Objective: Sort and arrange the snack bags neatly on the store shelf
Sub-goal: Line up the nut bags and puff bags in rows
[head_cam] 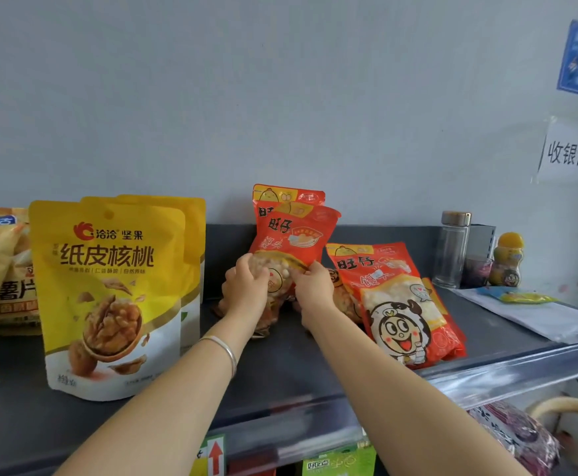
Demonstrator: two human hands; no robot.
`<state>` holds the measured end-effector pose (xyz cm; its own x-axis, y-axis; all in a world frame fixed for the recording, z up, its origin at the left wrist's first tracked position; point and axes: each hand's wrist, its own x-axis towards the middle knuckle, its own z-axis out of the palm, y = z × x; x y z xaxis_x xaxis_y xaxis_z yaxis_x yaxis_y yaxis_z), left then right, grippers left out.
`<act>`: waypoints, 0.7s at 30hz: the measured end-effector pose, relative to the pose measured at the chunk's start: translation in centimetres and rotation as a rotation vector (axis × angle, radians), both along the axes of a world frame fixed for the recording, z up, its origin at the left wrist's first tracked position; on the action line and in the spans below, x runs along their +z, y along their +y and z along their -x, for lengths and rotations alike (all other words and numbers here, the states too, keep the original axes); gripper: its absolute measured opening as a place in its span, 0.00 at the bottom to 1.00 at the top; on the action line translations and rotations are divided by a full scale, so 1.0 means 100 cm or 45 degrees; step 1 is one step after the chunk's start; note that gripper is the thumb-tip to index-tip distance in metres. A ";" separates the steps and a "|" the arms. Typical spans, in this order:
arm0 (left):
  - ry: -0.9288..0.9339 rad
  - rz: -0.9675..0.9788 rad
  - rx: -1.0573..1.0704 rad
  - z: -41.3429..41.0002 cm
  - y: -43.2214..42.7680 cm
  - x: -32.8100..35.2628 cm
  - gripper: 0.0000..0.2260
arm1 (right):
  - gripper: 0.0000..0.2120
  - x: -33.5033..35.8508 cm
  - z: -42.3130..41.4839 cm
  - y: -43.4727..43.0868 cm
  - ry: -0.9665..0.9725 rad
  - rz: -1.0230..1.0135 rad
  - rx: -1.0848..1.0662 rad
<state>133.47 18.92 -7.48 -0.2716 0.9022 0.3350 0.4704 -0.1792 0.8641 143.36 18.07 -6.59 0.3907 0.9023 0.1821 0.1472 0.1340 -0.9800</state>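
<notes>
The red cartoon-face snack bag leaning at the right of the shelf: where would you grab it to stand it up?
Pinch the red cartoon-face snack bag by its flat top seal, coming from above and in front. That strip is thin and unobstructed; the lower part bulges with snacks and lies on another bag.

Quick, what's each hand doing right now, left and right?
Left hand: fingers curled on the lower part of the upright red snack bag.
Right hand: pinching the same bag's lower right side.
</notes>
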 end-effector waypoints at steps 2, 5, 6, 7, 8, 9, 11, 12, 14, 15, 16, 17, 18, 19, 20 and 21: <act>0.047 0.034 0.060 -0.004 0.000 0.001 0.24 | 0.09 0.008 -0.007 0.007 -0.044 -0.014 0.007; 0.117 0.040 0.050 -0.008 0.000 0.002 0.31 | 0.10 0.022 -0.020 0.020 -0.179 0.020 0.013; 0.124 0.049 0.034 -0.009 0.002 0.003 0.34 | 0.11 0.027 -0.025 0.025 -0.207 0.021 0.025; 0.122 0.066 0.019 -0.009 0.004 0.004 0.36 | 0.12 0.032 -0.029 0.027 -0.243 0.029 0.037; 0.123 0.083 0.012 -0.011 0.005 0.005 0.39 | 0.12 0.038 -0.034 0.031 -0.293 0.030 0.047; 0.130 0.103 0.016 -0.012 0.007 0.005 0.41 | 0.11 0.043 -0.039 0.035 -0.367 0.040 0.047; 0.170 0.139 0.051 -0.015 0.011 0.006 0.45 | 0.06 0.050 -0.046 0.040 -0.512 0.093 0.052; 0.186 0.162 0.068 -0.017 0.013 0.007 0.47 | 0.07 0.052 -0.049 0.044 -0.585 0.103 0.068; 0.192 0.204 0.098 -0.019 0.017 0.009 0.50 | 0.08 0.057 -0.056 0.051 -0.680 0.129 0.136; 0.193 0.221 0.119 -0.021 0.019 0.009 0.51 | 0.06 0.059 -0.061 0.052 -0.700 0.125 0.163; 0.203 0.235 0.146 -0.022 0.020 0.010 0.52 | 0.03 0.062 -0.067 0.058 -0.740 0.126 0.189; 0.222 0.248 0.178 -0.023 0.021 0.010 0.53 | 0.02 0.067 -0.072 0.060 -0.789 0.132 0.180; 0.246 0.262 0.214 -0.024 0.021 0.010 0.54 | 0.04 0.070 -0.078 0.064 -0.796 0.107 0.139; 0.266 0.275 0.253 -0.025 0.021 0.010 0.54 | 0.05 0.073 -0.085 0.067 -0.772 0.067 0.103; 0.284 0.281 0.291 -0.027 0.021 0.010 0.55 | 0.07 0.074 -0.091 0.073 -0.744 0.019 0.087; 0.298 0.277 0.328 -0.029 0.021 0.010 0.55 | 0.09 0.075 -0.095 0.078 -0.776 -0.032 0.057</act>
<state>136.32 20.99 -6.48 -0.4368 0.8713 0.2236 0.6642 0.1448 0.7334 152.87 25.89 0.87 0.1710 0.9081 0.3823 0.6743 0.1751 -0.7174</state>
